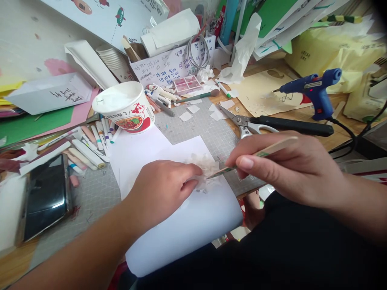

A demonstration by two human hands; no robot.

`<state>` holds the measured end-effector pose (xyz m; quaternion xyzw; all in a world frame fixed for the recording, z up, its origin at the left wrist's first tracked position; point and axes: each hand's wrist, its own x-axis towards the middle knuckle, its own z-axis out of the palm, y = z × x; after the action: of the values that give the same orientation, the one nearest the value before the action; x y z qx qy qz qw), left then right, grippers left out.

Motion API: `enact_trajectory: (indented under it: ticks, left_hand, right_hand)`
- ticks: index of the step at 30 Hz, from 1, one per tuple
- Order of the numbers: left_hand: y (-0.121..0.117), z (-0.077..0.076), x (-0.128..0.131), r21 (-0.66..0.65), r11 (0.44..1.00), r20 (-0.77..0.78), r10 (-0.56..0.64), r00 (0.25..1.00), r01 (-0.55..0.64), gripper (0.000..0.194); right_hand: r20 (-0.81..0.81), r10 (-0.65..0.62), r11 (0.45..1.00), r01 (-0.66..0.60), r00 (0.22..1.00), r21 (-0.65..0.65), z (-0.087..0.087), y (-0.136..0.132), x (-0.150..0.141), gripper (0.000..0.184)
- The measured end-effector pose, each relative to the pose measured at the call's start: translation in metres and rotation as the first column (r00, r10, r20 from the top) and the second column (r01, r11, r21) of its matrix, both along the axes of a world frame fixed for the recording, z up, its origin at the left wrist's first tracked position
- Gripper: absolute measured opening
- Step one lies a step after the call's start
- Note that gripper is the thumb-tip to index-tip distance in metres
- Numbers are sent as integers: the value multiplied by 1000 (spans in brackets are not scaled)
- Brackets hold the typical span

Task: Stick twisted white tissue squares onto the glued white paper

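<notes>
My left hand rests on a white sheet of paper, its fingers pinched together on a small crumpled tuft of white tissue. My right hand is closed around a thin wooden stick, held like a pen, with its tip touching the tissue beside my left fingertips. The sheet lies on a grey cutting mat and curls over the table's near edge toward my lap.
Scissors and a blue glue gun with its black cord lie at the right. An instant-noodle cup stands behind the sheet, markers and a phone to the left. Paper scraps and stacked cardboard crowd the back.
</notes>
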<state>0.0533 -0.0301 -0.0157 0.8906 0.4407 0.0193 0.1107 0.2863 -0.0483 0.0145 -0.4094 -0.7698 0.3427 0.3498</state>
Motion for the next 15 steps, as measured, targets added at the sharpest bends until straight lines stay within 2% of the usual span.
enact_trajectory:
  ticks: [2,4,11,15]
  left_hand:
    - [-1,-1,0,22,1000,11,-13,1000,12,18]
    - [-2,-1,1,47,999,24,-20,1000,19,17]
    - [-6,6,3,102,994,116,-47,992,35,14]
    - [-4,7,-1,93,996,86,-1,996,-7,11]
  right_hand:
    - [-17,-92,995,92,996,-32,3,-1,-1,33]
    - [-7,-123,992,122,992,-42,4,0,-2,37]
    - [48,26,999,-24,999,-37,-5,8,-7,30]
    - [19,68,994,-67,997,-83,-7,8,-5,30]
